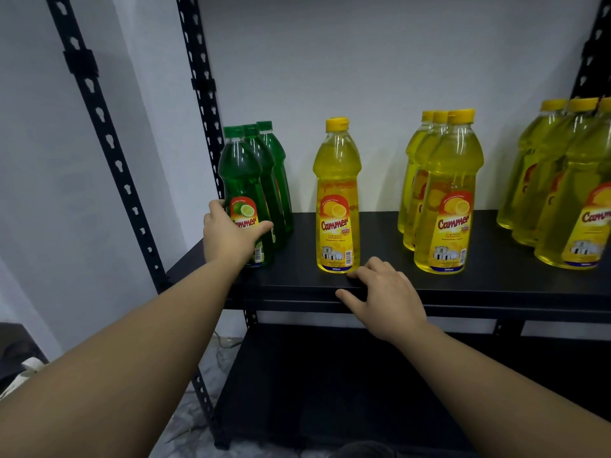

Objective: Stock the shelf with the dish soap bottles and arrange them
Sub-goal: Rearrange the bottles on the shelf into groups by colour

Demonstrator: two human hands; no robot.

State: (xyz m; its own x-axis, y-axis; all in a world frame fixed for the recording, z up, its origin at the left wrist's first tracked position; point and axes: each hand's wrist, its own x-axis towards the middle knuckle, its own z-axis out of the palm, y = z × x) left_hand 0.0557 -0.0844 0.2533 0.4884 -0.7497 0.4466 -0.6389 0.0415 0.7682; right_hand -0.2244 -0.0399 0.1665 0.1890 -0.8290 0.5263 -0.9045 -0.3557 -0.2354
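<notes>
Black shelf [390, 239] of a slotted metal rack, seen from above and in front. Ten soap bottles are visible, all upright, long axes vertical, caps up. Three green bottles [254, 190] stand in a file at the left end, running front to back; the front one shows its lime label to the viewer. One lone yellow bottle [337, 206] stands near the front edge, well apart from the green file, lemon label facing forward. Three yellow bottles form a middle file [443, 200] further right, front label forward. Three more yellow bottles form a right file [562, 193] at the frame edge, partly cut off, so more may lie beyond it.

The left hand [231, 236] wraps the lower body of the front green bottle, thumb across its label, fingers round the far side, closed on it. The right hand [383, 292] rests on the shelf's front edge just beside the base of the lone yellow bottle, fingers loosely curled and holding nothing; whether a fingertip touches the bottle cannot be told.
</notes>
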